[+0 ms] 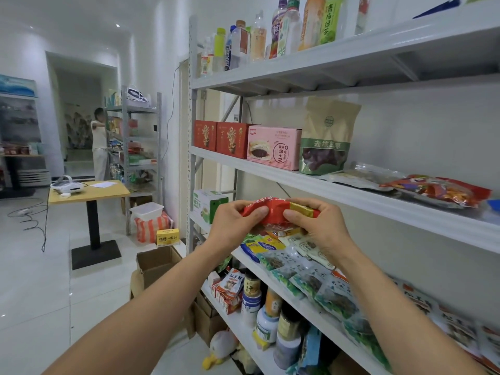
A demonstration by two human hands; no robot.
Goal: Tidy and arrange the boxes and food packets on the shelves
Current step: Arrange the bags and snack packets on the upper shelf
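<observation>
Centre of frame: fingers (258, 212) of both hands curl round a crumpled red food packet (273, 208). Left hand (238, 221) & right hand (313, 221) pinch its top, in mid-air just above a loose pile of packets (297, 266) on a lower shelf (305, 311). Risks: pulling apart may tear it; if dropped, it could knock packets off the shelf edge.

White walls (24, 58) and a glossy pale tiled floor (35, 280) enclose the room; a yellow-topped table (89, 192) on a black pedestal stands near a grey shelf rack (140, 109), under small ceiling lights (117, 25)
</observation>
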